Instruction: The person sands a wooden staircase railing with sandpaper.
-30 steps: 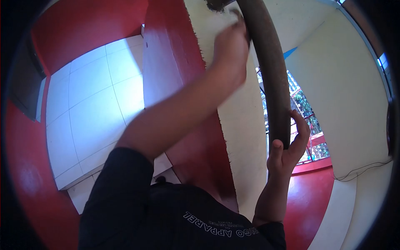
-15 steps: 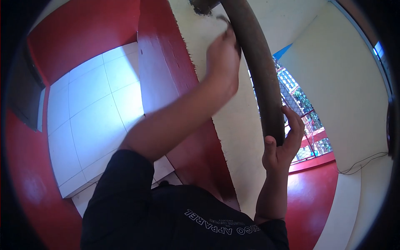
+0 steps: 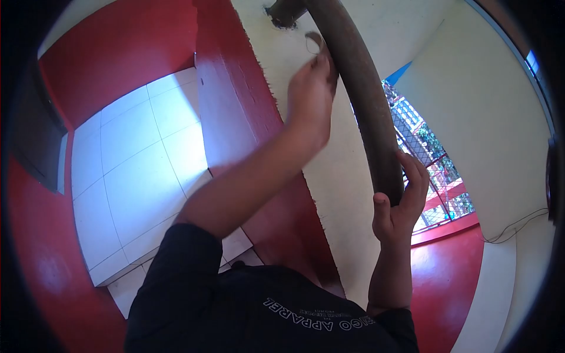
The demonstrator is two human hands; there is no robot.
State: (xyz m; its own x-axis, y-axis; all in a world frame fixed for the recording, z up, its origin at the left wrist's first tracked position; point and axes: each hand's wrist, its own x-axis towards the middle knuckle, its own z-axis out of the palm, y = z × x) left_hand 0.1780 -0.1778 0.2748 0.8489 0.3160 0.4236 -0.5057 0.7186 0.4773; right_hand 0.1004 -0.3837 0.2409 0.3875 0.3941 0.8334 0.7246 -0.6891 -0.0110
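A thick brown handrail curves down from the top of the view past a pale wall. My left hand is closed at the rail's left side, pinching a thin curled strip that looks like sandpaper. Part of the strip and the fingertips are hidden, and the hand is slightly blurred. Around the lower end of the rail curls my right hand, its thumb on the near side and its fingers along the right side.
A bracket joins the rail to the wall at the top. On the left are white tiled steps between red walls. Behind the right hand is a grille window. A loose wire hangs at the far right.
My left hand has shifted slightly down and left beside the rail, and more of the curled strip shows. The right hand keeps its place on the rail. The view has tilted slightly.
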